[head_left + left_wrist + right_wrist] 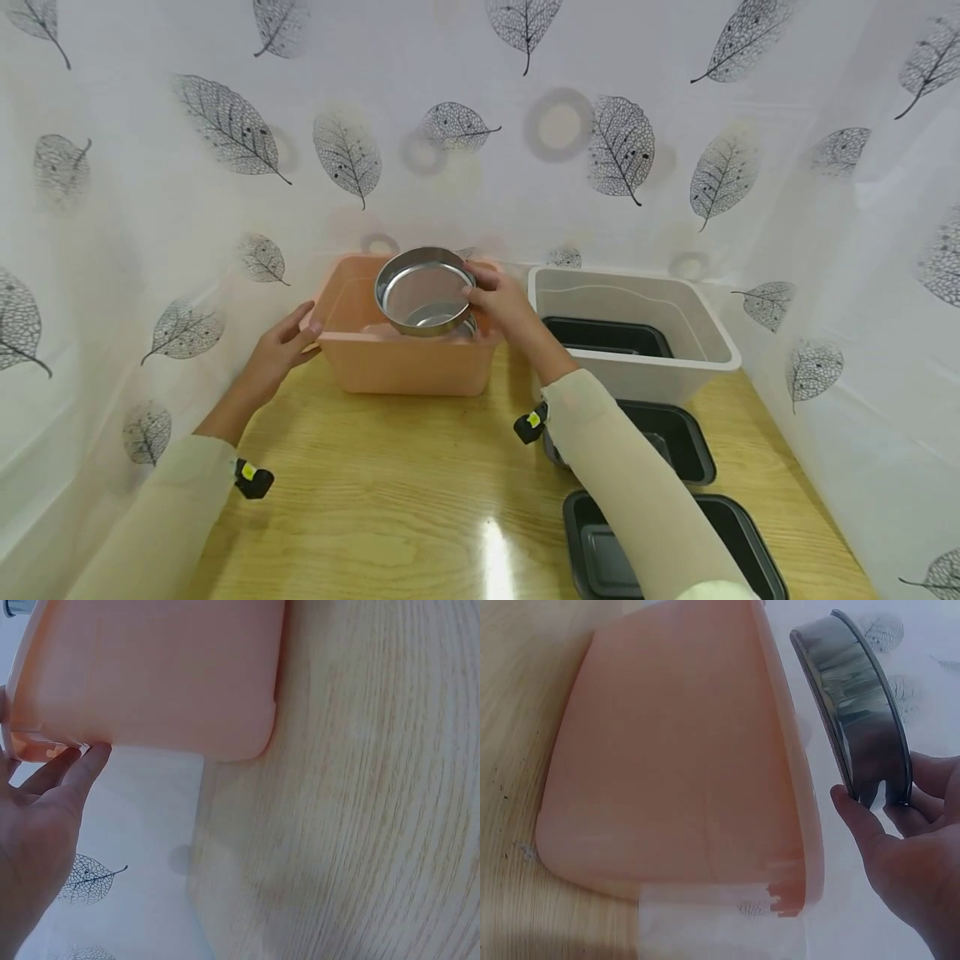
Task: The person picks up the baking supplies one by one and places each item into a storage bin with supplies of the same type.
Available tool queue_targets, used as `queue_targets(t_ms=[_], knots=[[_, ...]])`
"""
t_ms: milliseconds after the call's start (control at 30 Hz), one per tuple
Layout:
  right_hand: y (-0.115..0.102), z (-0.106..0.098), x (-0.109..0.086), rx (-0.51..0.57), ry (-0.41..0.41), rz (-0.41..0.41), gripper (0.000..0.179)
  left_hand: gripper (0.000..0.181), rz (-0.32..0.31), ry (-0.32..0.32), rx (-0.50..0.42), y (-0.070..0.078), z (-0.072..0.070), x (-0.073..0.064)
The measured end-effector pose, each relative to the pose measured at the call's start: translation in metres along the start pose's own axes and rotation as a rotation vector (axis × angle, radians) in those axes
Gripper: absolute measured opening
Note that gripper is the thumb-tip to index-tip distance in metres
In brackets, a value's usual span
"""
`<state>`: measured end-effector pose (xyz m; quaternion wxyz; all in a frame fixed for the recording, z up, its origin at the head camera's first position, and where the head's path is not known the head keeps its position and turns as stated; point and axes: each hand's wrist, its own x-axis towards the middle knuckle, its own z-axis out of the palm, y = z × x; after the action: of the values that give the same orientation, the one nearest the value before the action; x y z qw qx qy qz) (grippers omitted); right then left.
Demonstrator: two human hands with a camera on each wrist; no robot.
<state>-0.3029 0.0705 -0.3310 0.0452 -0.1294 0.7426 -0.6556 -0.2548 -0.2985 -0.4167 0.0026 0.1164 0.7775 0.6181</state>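
Note:
My right hand (506,308) pinches the edge of a round silver cake pan (426,327), thumb on one side and fingers on the other. The pan is tilted above the peach plastic bin (412,367). In the right wrist view, the shiny side wall of the cake pan (862,712) stands apart from the bin's rim. At the bin's left end, my left hand (277,354) grips the rim, and the left wrist view has its fingertips against the underside. Just below the cake pan, a bit of another metal piece (471,325) shows inside the bin, mostly hidden.
Right of the peach bin stands a white plastic bin (637,379) with a dark rectangular pan (607,336) in it. Two more dark pans, one behind (693,450) and one nearer (738,533), lie on the wooden table (375,492), partly under my right arm. A leaf-patterned sheet (480,200) surrounds the table.

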Motion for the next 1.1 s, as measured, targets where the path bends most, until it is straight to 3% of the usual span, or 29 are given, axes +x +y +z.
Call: queue_targets(t_ms=[133, 233, 467, 733, 1100], knots=[[0.003, -0.005, 0.009, 0.048, 0.000, -0.003, 0.052, 0.071, 0.011, -0.004, -0.002, -0.002, 0.000, 0.001], [0.008, -0.009, 0.016, 0.023, -0.009, -0.019, 0.052, 0.070, 0.010, 0.000, -0.011, -0.002, 0.000, 0.002], [0.020, -0.012, 0.031, -0.222, -0.068, -0.075, 0.050, 0.070, -0.009, 0.016, -0.050, 0.001, 0.000, -0.001], [0.020, -0.010, 0.042, -0.452, -0.145, -0.072, 0.050, 0.070, -0.006, 0.007, -0.056, 0.001, 0.001, -0.001], [0.028, -0.015, 0.058, -0.352, -0.235, -0.047, 0.052, 0.069, -0.009, 0.002, -0.005, -0.003, 0.000, 0.001]])
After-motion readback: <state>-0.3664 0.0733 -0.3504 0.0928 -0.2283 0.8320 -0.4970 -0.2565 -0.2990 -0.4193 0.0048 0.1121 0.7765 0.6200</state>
